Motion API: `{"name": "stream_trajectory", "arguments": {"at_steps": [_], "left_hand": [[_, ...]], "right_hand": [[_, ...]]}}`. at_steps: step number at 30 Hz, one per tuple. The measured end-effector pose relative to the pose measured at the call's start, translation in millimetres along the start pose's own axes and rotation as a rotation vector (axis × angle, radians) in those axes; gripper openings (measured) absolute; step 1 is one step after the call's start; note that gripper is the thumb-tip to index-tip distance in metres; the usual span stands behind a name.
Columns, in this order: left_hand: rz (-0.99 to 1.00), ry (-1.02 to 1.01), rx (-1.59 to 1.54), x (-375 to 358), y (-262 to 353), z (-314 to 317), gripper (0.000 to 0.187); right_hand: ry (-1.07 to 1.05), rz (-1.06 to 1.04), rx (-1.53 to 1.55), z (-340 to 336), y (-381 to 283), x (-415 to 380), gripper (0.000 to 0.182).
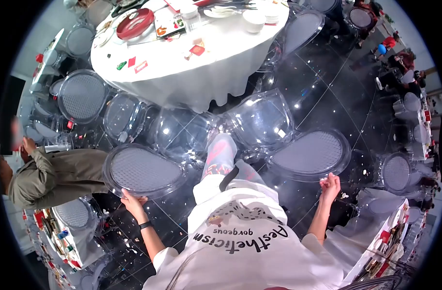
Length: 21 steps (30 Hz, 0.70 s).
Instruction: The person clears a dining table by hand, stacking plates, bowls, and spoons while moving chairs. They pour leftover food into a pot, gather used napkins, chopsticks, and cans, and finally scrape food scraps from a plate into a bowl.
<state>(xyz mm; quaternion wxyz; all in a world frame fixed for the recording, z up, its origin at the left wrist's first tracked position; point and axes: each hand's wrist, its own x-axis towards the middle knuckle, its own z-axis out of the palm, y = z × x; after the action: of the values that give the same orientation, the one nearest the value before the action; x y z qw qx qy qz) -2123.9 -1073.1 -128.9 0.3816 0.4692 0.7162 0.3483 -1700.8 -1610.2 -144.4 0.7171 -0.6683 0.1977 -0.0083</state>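
My left hand (134, 202), with a dark band at its wrist, is at the lower rim of a clear chair back (143, 169). Its thumb and fingers are apart, with nothing visible between them. On the other side, my right hand (331, 186) is by the lower right rim of another clear chair back (309, 153). The fingers are curled in and no object shows in them. Between these chairs are two transparent chair seats (262, 118), and my leg (220, 152) reaches forward between them.
A round table (168, 60) with a white cloth stands ahead, bearing a red dish (135, 24), white bowls (254, 21) and red packets (197, 50). A person in an olive shirt (42, 181) stands at left. Litter dots the dark tiled floor (322, 92). More laid tables line both sides.
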Motion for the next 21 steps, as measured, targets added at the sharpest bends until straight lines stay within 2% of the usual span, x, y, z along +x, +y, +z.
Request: {"name": "stream_trajectory", "arguments": {"at_steps": [5,10,18,21], "left_hand": [[-0.12,-0.242,-0.132,-27.5,10.1,18.7,0.061],[-0.123,-0.38,-0.277,-70.3,26.2,45.3,0.056],[-0.255,-0.615,-0.286,-88.2,48.7,54.8,0.071],[-0.291,-0.676,-0.262,-91.2,46.5,59.1,0.075]], "right_hand": [[-0.036,0.023,0.035,39.6,-10.7,7.1,0.018],[-0.092,-0.009,0.078,80.4,-23.5,40.9,0.021],[0.005,-0.04,0.011,130.3,-52.1,82.0,0.017],[-0.032,-0.014,0.002,128.6,-54.6,98.5,0.018]]}}
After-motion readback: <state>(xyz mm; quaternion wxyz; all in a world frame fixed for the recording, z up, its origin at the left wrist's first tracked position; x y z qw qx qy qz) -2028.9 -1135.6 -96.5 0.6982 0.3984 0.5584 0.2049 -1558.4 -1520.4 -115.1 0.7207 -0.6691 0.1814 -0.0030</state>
